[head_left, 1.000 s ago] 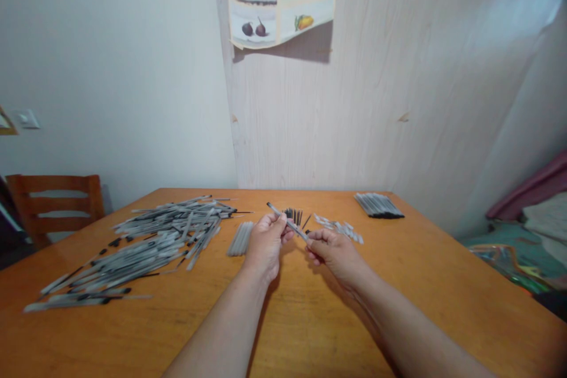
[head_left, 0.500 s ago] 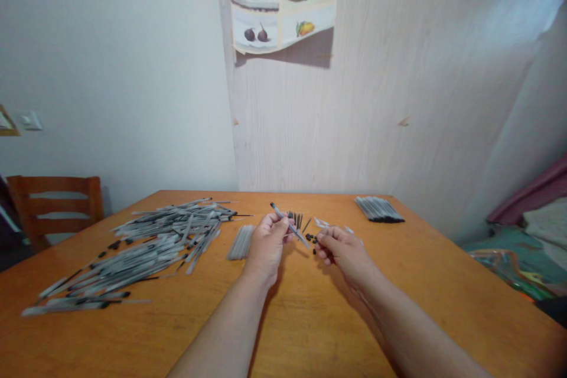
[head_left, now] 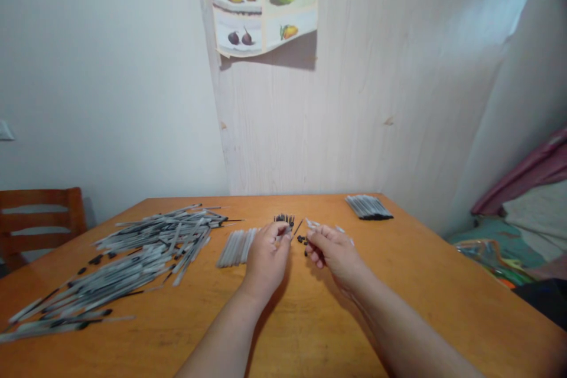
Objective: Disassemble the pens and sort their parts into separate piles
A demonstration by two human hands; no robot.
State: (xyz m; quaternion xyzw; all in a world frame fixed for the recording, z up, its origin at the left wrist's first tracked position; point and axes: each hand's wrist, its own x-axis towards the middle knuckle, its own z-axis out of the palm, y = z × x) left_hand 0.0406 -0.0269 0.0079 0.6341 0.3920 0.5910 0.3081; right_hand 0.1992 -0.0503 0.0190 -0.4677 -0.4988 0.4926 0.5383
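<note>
Slim translucent tubes in a row, small black pieces, hands curled, cannot tell if holding

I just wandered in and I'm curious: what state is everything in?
Left hand: curled, grip unclear
Right hand: curled, grip unclear
Pen heap: jumbled, overlapping
Clear tubes: laid side by side
Far-right pens: neatly lined up
Black bits: loose
Poster: hanging, lower edge curled

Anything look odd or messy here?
Yes: the fruit poster on the wall curls up at its lower right, its bottom edge slanting. The pens at left lie jumbled, unlike the neat row at far right.
</note>
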